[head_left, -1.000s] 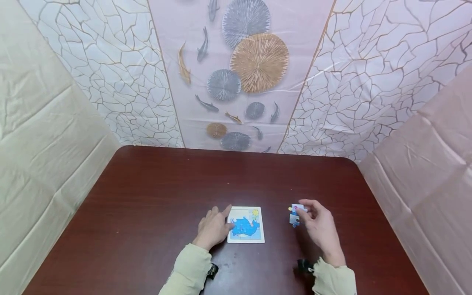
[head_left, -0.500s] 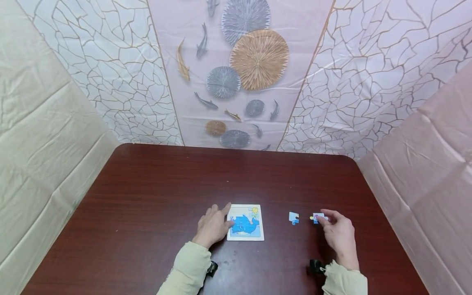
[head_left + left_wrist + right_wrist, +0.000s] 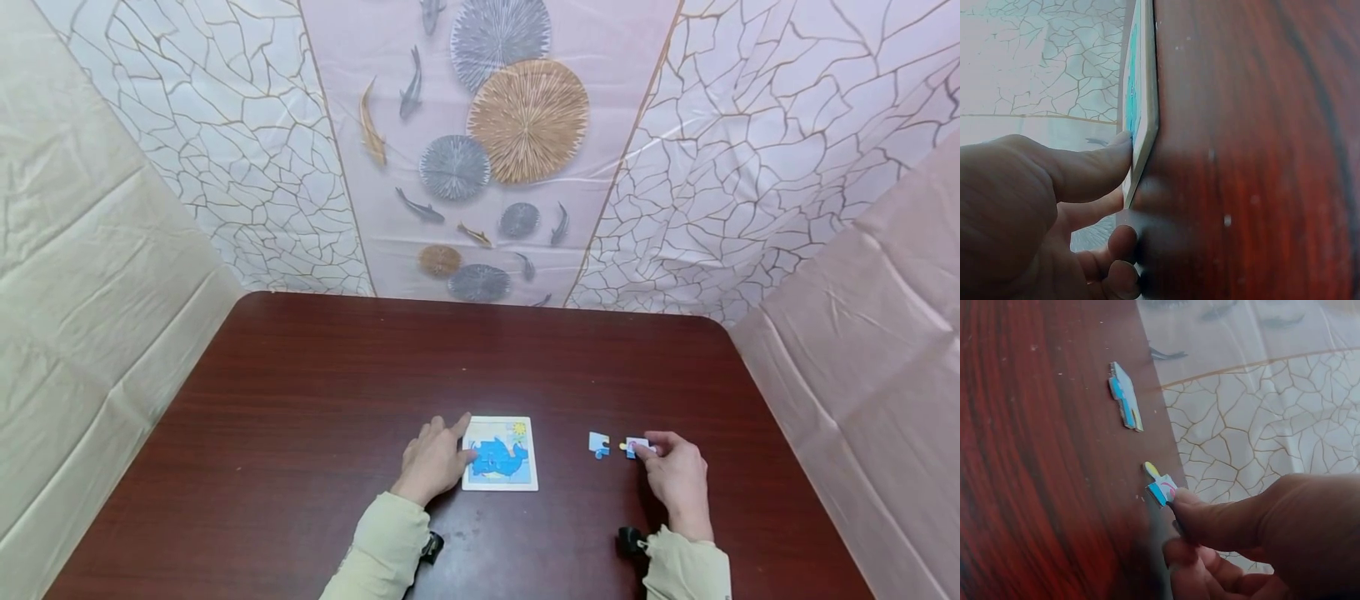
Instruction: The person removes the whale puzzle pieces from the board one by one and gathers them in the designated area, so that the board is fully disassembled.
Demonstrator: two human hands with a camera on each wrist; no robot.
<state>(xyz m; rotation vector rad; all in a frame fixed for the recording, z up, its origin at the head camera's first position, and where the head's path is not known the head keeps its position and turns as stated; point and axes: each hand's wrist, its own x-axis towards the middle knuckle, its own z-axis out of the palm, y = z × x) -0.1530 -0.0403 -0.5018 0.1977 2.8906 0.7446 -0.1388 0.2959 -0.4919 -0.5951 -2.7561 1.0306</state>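
Note:
In the head view, a square white-framed puzzle board [image 3: 497,485] with a blue whale picture lies on the table. My left hand [image 3: 433,465] rests at its left edge, thumb on the frame and index finger spread toward the upper-left corner. The left wrist view shows the thumb touching the edge of the board [image 3: 1145,94]. Over to the right, my right hand [image 3: 678,477] pinches a puzzle piece [image 3: 1161,486], pale with blue, a pink mark and a yellow knob, between thumb and fingers. A second puzzle piece [image 3: 598,443], white and blue, lies just left of it, apart from it.
Everything lies on a dark red-brown table [image 3: 337,375] with rounded far corners. Behind it hangs a patterned cloth [image 3: 480,208], and plain pale cloth [image 3: 97,333] covers the sides. Both wrists carry black straps.
My right hand has moved the pinched piece right, away from the second piece, then slightly back left. The second piece is uncovered now. My left hand and the board have stayed put.

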